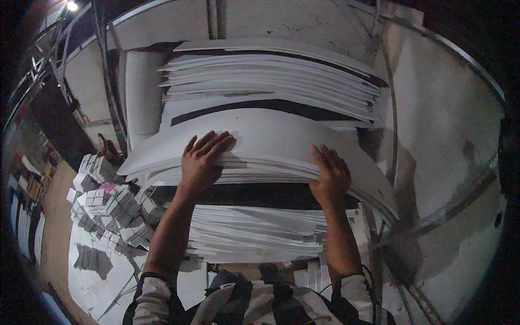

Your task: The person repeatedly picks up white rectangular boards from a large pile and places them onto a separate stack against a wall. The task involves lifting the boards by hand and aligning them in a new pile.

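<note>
Both hands press on a bowed bundle of large white sheets (271, 146) atop the lower white stack (254, 233): the left hand (201, 161) lies flat, fingers spread; the right hand (330, 176) curls over the edge. The loose, sagging sheets could slide or fan out toward the small folded bundles (116, 208) on the floor.

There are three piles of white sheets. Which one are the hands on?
The middle pile. Both the left hand and right hand rest on its near edge; the far pile and low pile go untouched.
</note>
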The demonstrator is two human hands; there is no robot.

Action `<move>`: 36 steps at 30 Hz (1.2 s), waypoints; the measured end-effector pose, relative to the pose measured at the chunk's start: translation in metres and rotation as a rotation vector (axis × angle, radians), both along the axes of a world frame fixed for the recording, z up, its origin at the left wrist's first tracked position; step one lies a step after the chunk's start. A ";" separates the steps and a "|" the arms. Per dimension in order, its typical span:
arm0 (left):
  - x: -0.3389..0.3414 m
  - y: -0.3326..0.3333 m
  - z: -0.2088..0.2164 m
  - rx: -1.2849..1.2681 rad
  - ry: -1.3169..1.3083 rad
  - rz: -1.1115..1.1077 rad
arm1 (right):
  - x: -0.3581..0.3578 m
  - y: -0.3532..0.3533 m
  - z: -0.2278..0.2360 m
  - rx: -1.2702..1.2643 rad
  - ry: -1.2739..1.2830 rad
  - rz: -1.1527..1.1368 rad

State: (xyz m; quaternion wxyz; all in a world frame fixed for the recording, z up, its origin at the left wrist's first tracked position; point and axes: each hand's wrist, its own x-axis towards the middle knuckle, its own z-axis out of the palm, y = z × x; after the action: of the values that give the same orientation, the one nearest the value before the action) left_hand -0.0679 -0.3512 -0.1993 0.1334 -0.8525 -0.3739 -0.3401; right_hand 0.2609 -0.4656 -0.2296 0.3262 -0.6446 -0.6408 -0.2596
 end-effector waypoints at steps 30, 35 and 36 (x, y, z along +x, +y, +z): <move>-0.092 0.059 0.005 0.144 -0.022 0.034 | -0.075 0.093 0.014 0.146 -0.006 0.149; -0.099 0.064 0.002 0.148 -0.001 0.043 | -0.081 0.103 0.008 0.152 0.004 0.129; -0.100 0.066 0.005 0.146 0.007 0.053 | -0.082 0.107 0.012 0.151 0.016 0.146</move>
State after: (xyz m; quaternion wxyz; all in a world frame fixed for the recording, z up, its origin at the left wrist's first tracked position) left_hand -0.1677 -0.2855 -0.1942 0.2054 -0.8316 -0.3701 -0.3597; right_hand 0.1786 -0.3584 -0.2180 0.3970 -0.5717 -0.6622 -0.2775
